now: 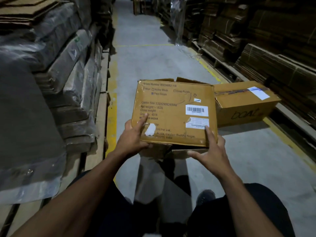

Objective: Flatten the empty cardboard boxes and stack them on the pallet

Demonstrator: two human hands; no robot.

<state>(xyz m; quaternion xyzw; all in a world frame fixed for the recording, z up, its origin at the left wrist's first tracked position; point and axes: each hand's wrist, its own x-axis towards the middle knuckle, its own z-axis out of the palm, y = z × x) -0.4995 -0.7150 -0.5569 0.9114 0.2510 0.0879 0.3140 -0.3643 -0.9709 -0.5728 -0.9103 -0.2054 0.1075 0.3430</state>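
Left hand point(132, 136) covers part of the printed address on the held box point(172, 113), and its fingers vanish under the near edge; the box hides the floor behind it and a corner of the second box point(242, 103); wrapped stacks point(34, 82) run off the left edge, far aisle too dim to read

You stand in an aisle of grey concrete floor point(150, 62) edged with yellow lines point(112, 106). On your left, plastic-wrapped bundles point(51, 69) are piled high. A clear plastic sheet point(178, 19) hangs at the far right.
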